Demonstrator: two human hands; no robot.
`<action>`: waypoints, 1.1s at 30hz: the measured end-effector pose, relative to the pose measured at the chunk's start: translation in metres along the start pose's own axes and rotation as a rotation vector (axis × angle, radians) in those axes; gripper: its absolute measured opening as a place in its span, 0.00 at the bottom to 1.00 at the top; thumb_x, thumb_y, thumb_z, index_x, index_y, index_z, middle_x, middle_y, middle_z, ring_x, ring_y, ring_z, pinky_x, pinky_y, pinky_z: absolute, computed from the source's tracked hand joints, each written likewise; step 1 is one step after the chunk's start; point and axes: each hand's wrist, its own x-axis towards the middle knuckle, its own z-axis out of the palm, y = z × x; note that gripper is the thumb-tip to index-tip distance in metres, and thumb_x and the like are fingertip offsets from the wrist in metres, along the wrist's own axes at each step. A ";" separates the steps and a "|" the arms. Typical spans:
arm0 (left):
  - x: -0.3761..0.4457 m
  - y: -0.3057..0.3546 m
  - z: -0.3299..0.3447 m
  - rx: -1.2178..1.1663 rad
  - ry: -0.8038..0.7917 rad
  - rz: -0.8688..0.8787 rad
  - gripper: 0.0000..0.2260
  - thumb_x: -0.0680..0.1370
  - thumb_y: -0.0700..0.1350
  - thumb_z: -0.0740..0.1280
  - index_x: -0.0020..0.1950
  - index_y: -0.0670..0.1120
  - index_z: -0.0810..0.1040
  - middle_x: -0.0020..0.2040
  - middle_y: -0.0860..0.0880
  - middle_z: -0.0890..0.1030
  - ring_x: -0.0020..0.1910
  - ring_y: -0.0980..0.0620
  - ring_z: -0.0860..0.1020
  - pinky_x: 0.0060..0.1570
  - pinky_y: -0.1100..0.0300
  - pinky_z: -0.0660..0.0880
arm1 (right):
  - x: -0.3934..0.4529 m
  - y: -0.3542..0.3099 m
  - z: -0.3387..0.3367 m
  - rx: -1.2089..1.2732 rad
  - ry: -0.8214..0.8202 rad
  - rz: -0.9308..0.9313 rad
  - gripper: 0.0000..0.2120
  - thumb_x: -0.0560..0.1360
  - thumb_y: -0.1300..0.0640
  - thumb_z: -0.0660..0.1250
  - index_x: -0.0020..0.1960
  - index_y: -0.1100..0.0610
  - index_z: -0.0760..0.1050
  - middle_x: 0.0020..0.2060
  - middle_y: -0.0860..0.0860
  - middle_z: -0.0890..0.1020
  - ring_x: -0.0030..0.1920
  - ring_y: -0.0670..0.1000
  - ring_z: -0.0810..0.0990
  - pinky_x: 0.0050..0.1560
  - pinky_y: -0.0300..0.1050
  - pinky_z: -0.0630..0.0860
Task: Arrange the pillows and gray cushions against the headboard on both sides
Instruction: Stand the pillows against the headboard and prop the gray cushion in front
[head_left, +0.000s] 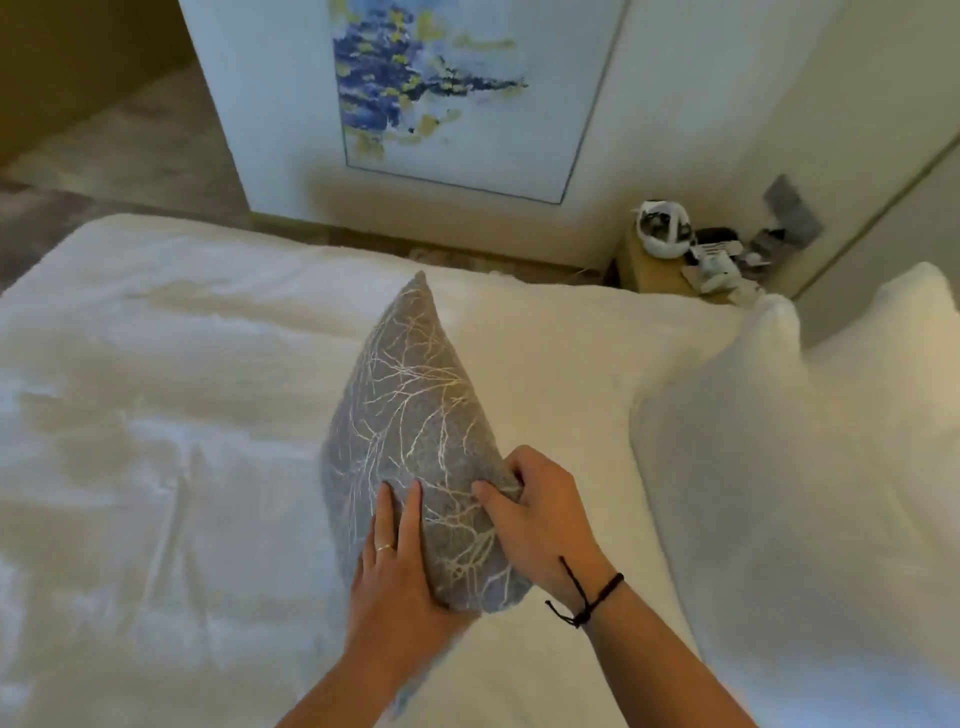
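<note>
A gray cushion (415, 415) with a pale branching pattern stands on edge over the white bed (156, 415), one corner pointing away from me. My left hand (392, 566) presses flat against its near left face, a ring on one finger. My right hand (535, 514) pinches the cushion's near right edge; a black cord is tied round that wrist. Two white pillows (779, 467) stand upright at the right, one behind the other.
A framed blue and yellow painting (447, 93) hangs on the wall beyond the bed. At the far right corner, a bedside table (660, 270) carries a white headset and small devices. Gray floor shows at upper left.
</note>
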 end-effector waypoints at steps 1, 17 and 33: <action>0.005 0.030 0.010 -0.034 -0.009 0.047 0.63 0.55 0.77 0.68 0.76 0.62 0.30 0.79 0.57 0.36 0.77 0.44 0.58 0.63 0.42 0.73 | -0.006 0.006 -0.030 -0.020 0.054 -0.020 0.17 0.75 0.51 0.70 0.35 0.50 0.63 0.30 0.46 0.71 0.28 0.44 0.69 0.30 0.31 0.67; 0.002 0.257 0.199 -0.159 -0.473 0.255 0.45 0.70 0.62 0.72 0.77 0.66 0.44 0.79 0.59 0.54 0.76 0.57 0.60 0.72 0.52 0.65 | -0.053 0.337 -0.269 -0.138 0.254 0.356 0.30 0.77 0.43 0.64 0.72 0.32 0.51 0.52 0.52 0.73 0.43 0.49 0.76 0.46 0.48 0.77; -0.017 0.292 0.240 -0.107 -0.515 0.294 0.27 0.78 0.51 0.68 0.76 0.58 0.62 0.75 0.55 0.67 0.71 0.53 0.68 0.69 0.53 0.68 | -0.137 0.348 -0.256 -0.165 0.285 0.391 0.27 0.81 0.53 0.58 0.75 0.34 0.54 0.63 0.46 0.77 0.59 0.52 0.76 0.50 0.41 0.73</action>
